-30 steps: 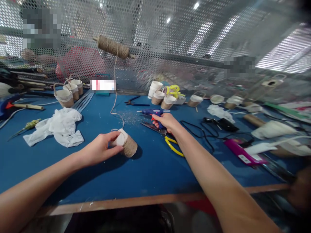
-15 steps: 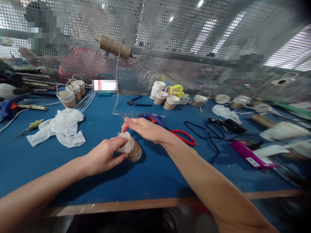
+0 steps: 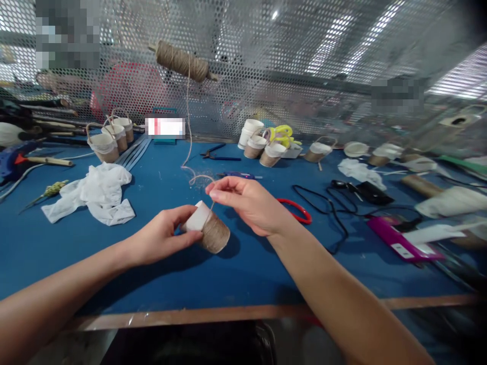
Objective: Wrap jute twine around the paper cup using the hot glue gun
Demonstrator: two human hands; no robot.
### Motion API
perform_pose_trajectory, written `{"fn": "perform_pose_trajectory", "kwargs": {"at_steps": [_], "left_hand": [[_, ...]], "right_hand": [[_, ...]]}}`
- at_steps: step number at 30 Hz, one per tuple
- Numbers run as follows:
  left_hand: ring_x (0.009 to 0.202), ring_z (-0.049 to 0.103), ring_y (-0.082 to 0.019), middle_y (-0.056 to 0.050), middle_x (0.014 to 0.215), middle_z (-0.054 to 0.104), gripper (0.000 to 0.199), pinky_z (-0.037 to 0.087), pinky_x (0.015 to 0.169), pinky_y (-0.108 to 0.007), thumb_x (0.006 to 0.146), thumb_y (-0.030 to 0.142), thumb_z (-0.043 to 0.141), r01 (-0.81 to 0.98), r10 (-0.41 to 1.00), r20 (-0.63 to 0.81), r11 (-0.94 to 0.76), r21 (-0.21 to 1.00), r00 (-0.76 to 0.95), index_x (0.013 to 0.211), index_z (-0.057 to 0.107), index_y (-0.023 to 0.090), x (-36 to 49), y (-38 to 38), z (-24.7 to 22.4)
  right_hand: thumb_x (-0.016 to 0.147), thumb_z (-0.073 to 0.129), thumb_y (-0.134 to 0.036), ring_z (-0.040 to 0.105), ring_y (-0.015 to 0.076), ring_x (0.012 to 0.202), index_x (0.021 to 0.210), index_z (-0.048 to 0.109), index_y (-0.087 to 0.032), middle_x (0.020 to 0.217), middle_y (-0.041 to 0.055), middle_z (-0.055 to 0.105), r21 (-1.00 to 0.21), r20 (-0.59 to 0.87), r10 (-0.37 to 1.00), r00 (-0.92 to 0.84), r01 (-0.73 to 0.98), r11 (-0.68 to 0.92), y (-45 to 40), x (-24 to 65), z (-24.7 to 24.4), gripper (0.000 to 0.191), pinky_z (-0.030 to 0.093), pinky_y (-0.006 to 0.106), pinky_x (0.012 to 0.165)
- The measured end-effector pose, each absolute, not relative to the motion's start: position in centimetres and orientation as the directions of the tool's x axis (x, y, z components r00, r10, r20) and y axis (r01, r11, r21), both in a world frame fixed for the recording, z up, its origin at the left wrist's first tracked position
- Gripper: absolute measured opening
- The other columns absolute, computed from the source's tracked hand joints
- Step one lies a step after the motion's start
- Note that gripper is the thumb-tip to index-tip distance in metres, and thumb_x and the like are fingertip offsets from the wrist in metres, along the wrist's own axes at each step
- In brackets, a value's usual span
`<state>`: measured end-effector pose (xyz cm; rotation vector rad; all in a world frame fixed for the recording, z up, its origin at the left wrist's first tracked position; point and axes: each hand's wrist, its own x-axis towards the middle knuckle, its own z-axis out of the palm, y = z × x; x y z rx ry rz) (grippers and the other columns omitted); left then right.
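A small white cup with brown twine wound round its lower part point(image 3: 215, 235) lies tilted in my left hand point(image 3: 162, 235), the thumb and fingers closed on its white rim end. Just above the cup, my right hand point(image 3: 243, 203) pinches the brown twine point(image 3: 188, 121). A short length of it runs down from the fingertips to the cup. From the pinch the strand loops left over the table and rises to the twine spool point(image 3: 181, 62) hung on the perforated metal screen.
On the blue table point(image 3: 152, 289) are white cloth point(image 3: 99, 192) at left, pliers point(image 3: 220, 153), small twine-handled buckets point(image 3: 104, 147), yellow scissors point(image 3: 281, 136), a glue gun point(image 3: 238, 176) partly behind my right hand, a red loop point(image 3: 299, 210), black cables and a purple power strip point(image 3: 403, 241).
My right hand has moved slightly right and turned, its fingers now closed on the twine. The cup has tipped so more of its wound side shows. The twine hangs in a looser curve.
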<state>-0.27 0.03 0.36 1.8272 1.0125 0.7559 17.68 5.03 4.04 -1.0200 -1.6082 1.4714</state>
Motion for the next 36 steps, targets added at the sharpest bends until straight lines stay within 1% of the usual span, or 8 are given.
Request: {"fn": "perform_pose_trajectory", "kwargs": {"at_steps": [2, 4, 10, 16, 20, 25, 33, 36], "left_hand": [[0.081, 0.056, -0.016, -0.005, 0.092, 0.061, 0.025, 0.046, 0.073, -0.028, 0.081, 0.026, 0.051, 0.229, 0.875, 0.063, -0.193, 0.954, 0.48, 0.103, 0.053, 0.014, -0.2, 0.0, 0.4], [0.081, 0.056, -0.016, -0.005, 0.093, 0.061, 0.027, 0.046, 0.074, -0.028, 0.081, 0.026, 0.052, 0.187, 0.876, 0.039, -0.145, 0.972, 0.481, 0.104, 0.053, 0.014, -0.1, 0.0, 0.4], [0.082, 0.056, -0.017, -0.006, 0.094, 0.061, 0.03, 0.046, 0.074, -0.028, 0.081, 0.028, 0.054, 0.215, 0.875, 0.014, -0.135, 0.967, 0.485, 0.107, 0.054, 0.013, 0.0, -0.3, 0.3], [0.086, 0.056, -0.018, -0.007, 0.097, 0.061, 0.027, 0.045, 0.078, -0.03, 0.082, 0.028, 0.052, 0.245, 0.862, 0.005, -0.15, 0.958, 0.507, 0.104, 0.055, 0.013, -0.1, -0.5, 0.1], [0.085, 0.056, -0.018, -0.006, 0.096, 0.062, 0.029, 0.046, 0.076, -0.029, 0.082, 0.029, 0.053, 0.247, 0.865, 0.004, -0.148, 0.958, 0.502, 0.106, 0.054, 0.014, 0.0, -0.5, 0.1], [0.084, 0.056, -0.017, -0.006, 0.096, 0.062, 0.032, 0.045, 0.076, -0.027, 0.083, 0.029, 0.053, 0.226, 0.873, 0.057, -0.188, 0.956, 0.485, 0.111, 0.053, 0.014, 0.0, -0.6, 0.0], [0.084, 0.054, -0.017, -0.006, 0.095, 0.061, 0.025, 0.044, 0.075, -0.027, 0.083, 0.029, 0.052, 0.248, 0.866, 0.086, -0.235, 0.94, 0.493, 0.103, 0.056, 0.013, -0.1, -0.7, -0.1], [0.083, 0.054, -0.016, -0.006, 0.093, 0.061, 0.025, 0.044, 0.075, -0.026, 0.083, 0.028, 0.052, 0.236, 0.864, 0.1, -0.243, 0.941, 0.493, 0.103, 0.055, 0.013, -0.1, -0.7, 0.0]], "right_hand": [[0.064, 0.07, -0.031, 0.054, 0.0111, 0.072, 0.071, 0.059, -0.017, 0.076, -0.0003, 0.06, -0.993, 0.05, 0.932, -0.359, 0.084, 0.085, 4.7, 18.2, 4.0, 0.019, 0.042, 0.029, 0.075], [0.064, 0.07, -0.033, 0.053, 0.0113, 0.07, 0.07, 0.058, -0.017, 0.073, -0.0005, 0.059, -0.99, 0.082, 0.948, -0.309, 0.082, 0.112, 4.5, 18.6, 3.7, 0.021, 0.042, 0.029, 0.073], [0.066, 0.068, -0.035, 0.052, 0.0119, 0.068, 0.071, 0.057, -0.017, 0.071, -0.0003, 0.058, -0.988, 0.098, 0.956, -0.276, 0.086, 0.126, 4.3, 18.7, 2.7, 0.021, 0.041, 0.028, 0.068], [0.071, 0.066, -0.033, 0.052, 0.0125, 0.068, 0.071, 0.057, -0.018, 0.07, -0.0005, 0.056, -0.976, 0.173, 0.948, -0.266, 0.08, 0.2, 3.8, 18.6, 2.5, 0.017, 0.042, 0.029, 0.067], [0.07, 0.066, -0.032, 0.053, 0.0126, 0.067, 0.07, 0.057, -0.019, 0.069, -0.0007, 0.057, -0.979, 0.15, 0.957, -0.248, 0.1, 0.179, 3.9, 18.6, 2.3, 0.016, 0.042, 0.029, 0.067], [0.07, 0.065, -0.032, 0.053, 0.0125, 0.066, 0.071, 0.058, -0.018, 0.069, -0.0003, 0.058, -0.981, 0.12, 0.967, -0.226, 0.122, 0.15, 4.0, 18.7, 2.1, 0.016, 0.043, 0.03, 0.066], [0.07, 0.064, -0.032, 0.053, 0.0124, 0.067, 0.071, 0.057, -0.017, 0.07, 0.0002, 0.058, -0.98, 0.069, 0.971, -0.228, 0.165, 0.108, 4.0, 18.6, 2.1, 0.017, 0.042, 0.029, 0.067], [0.071, 0.063, -0.032, 0.053, 0.0122, 0.067, 0.071, 0.057, -0.017, 0.07, 0.0001, 0.058, -0.979, 0.063, 0.97, -0.234, 0.174, 0.105, 3.9, 18.6, 2.0, 0.017, 0.042, 0.028, 0.066]]}}
